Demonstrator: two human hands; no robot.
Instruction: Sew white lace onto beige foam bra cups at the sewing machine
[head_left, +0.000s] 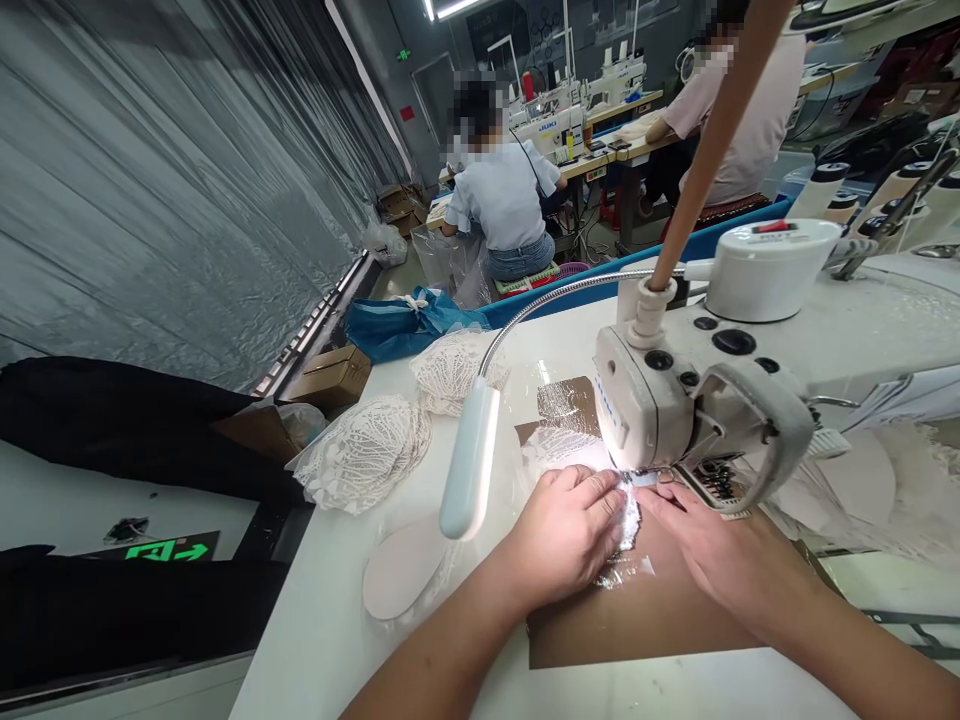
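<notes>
A white sewing machine (645, 400) stands over a brown sheet (645, 625) on the white table. Under its needle area, brightly lit, lies a white lace piece (566, 447). My left hand (570, 530) rests on the lace just left of the needle area, its fingers pressed together over the lace edge. Close by on the right, my right hand (709, 540) lies flat with fingers stretched out, its fingertips beside the lace under the machine head. The needle itself is too small to make out.
Lace stacks (367, 452) and a beige oval pad (405, 570) lie on the table's left part. A lamp (470, 460) on a bent metal neck hangs left of my left hand. More lace (900, 490) lies at the right. Two people sit at machines beyond.
</notes>
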